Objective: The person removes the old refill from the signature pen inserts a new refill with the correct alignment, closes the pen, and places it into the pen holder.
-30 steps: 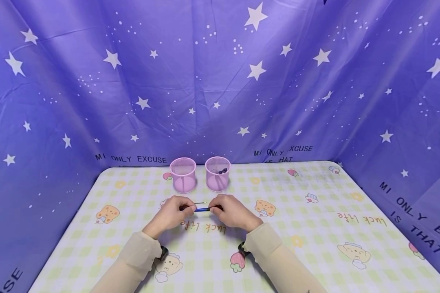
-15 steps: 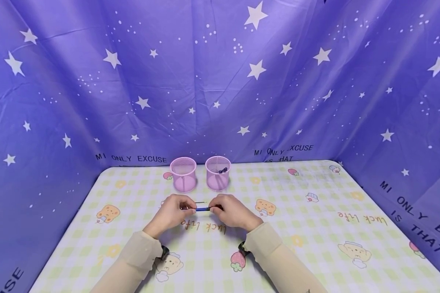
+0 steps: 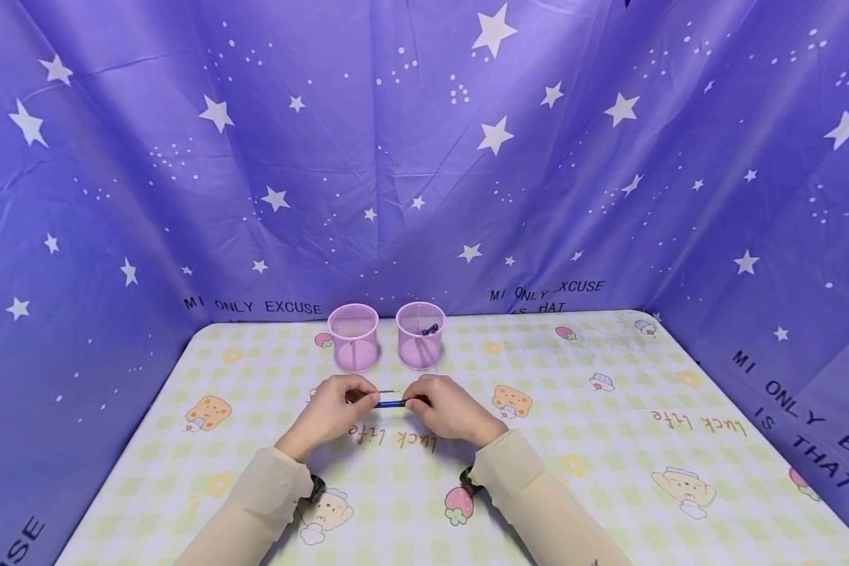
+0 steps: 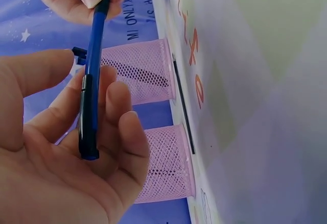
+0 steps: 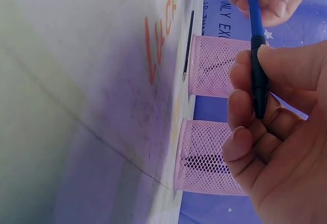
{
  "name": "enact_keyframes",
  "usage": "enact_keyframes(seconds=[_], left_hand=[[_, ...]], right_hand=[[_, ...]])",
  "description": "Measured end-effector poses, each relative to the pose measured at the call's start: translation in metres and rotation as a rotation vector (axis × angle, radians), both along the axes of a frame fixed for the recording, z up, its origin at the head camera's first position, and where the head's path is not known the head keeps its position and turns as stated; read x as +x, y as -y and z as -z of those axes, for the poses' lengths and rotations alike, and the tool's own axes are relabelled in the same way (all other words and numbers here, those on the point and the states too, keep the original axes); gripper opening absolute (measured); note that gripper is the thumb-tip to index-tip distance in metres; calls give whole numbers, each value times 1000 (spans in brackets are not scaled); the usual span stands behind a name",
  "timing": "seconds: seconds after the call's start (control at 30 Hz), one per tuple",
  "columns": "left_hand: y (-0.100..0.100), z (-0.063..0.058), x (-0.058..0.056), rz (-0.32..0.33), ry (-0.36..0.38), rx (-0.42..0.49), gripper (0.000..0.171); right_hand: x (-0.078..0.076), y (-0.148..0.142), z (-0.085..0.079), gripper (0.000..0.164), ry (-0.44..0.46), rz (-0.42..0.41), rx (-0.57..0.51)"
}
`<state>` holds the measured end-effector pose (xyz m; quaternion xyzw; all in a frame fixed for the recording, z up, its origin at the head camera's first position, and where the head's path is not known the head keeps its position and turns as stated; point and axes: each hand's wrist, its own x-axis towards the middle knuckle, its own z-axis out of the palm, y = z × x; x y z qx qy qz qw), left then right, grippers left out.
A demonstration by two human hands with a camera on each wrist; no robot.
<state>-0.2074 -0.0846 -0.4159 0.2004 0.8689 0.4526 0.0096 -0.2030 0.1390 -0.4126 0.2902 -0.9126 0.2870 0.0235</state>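
Observation:
A blue pen (image 3: 390, 404) with a black grip and a black clip lies level between the two hands. My right hand (image 3: 446, 405) pinches its black grip between thumb and fingers, as the right wrist view shows. Around the clip end curls my left hand (image 3: 336, 409), its fingers behind the barrel. A small dark piece (image 4: 79, 54) sits at the left thumb's tip beside the barrel; its kind cannot be made out. Beyond the hands a thin pen refill (image 5: 189, 45) lies on the table, partly hidden by the left fingers in the head view.
Two pink mesh cups (image 3: 354, 354) stand side by side behind the refill. Inside the right cup (image 3: 420, 358) are several small dark pieces (image 3: 430, 330). A checked cloth covers the table (image 3: 573, 519), with a starry purple curtain (image 3: 424, 157) around it.
The left thumb and fingers have shifted slightly on the pen's end. My right hand, the refill and the cups have stayed in place.

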Motion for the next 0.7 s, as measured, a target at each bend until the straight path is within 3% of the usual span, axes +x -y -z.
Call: enact_keyframes(seconds=[0.3, 0.7], left_hand=[[3, 4, -2, 126, -30, -101, 16], [4, -1, 0, 103, 40, -70, 16]], right_hand=[[1, 0, 0, 12, 0, 3, 9], [1, 1, 0, 11, 12, 3, 2]])
